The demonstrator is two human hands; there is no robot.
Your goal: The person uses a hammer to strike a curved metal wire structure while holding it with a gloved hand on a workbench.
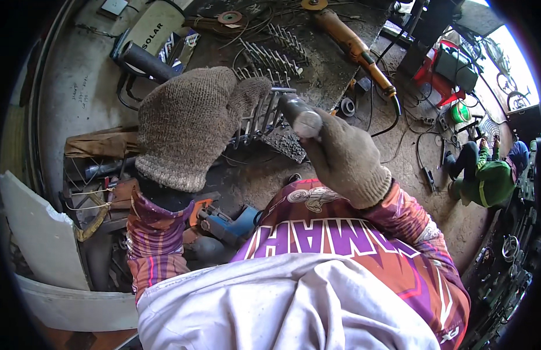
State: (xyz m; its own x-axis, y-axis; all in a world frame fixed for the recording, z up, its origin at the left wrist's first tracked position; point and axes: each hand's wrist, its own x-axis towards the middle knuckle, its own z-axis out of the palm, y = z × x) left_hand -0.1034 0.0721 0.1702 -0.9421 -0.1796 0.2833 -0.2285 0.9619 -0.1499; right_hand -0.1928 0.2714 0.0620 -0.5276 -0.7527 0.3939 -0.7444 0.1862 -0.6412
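My left hand point(188, 122), in a thick brown knit glove, is closed at the near side of the workbench point(346, 76). Its thumb side rests against a piece made of several bent metal rods point(256, 123), and the glove hides the grip. My right hand point(352, 160), in a paler knit glove, wraps round a thick dark cylinder point(293, 109) with a pale round end facing me. The cylinder's far end is close beside a short crossbar of the rod piece; whether they touch I cannot tell. More rod pieces with upright prongs point(270, 58) lie just beyond.
An orange angle grinder point(346, 41) lies on the bench's right side, its cable hanging over the edge. A grinding disc point(229, 17) and a pale machine point(153, 35) are at the back left. Cables and a red machine point(436, 76) stand at right, near a crouching person in green point(495, 184).
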